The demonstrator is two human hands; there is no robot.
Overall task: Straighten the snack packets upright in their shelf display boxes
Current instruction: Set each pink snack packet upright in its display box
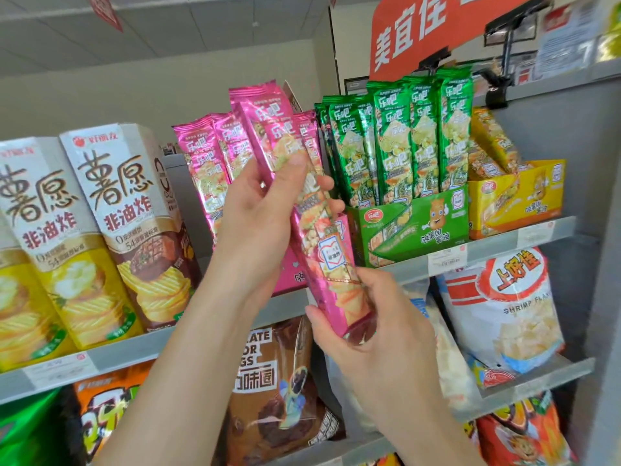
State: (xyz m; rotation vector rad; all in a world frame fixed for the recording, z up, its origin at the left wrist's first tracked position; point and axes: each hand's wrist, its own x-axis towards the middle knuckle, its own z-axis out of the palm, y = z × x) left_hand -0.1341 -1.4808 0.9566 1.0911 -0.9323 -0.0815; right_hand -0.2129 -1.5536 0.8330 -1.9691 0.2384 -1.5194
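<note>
Both hands are closed on one pink packet (322, 250): your left hand (265, 210) pinches its middle, thumb in front, and your right hand (366, 327) clamps the bottom end. It hangs tilted in front of the shelf (497, 252), out of the pink box (292, 274). You look mid-reseat; next, swing it upright and lower it among the other pink packets (215, 153).
</note>
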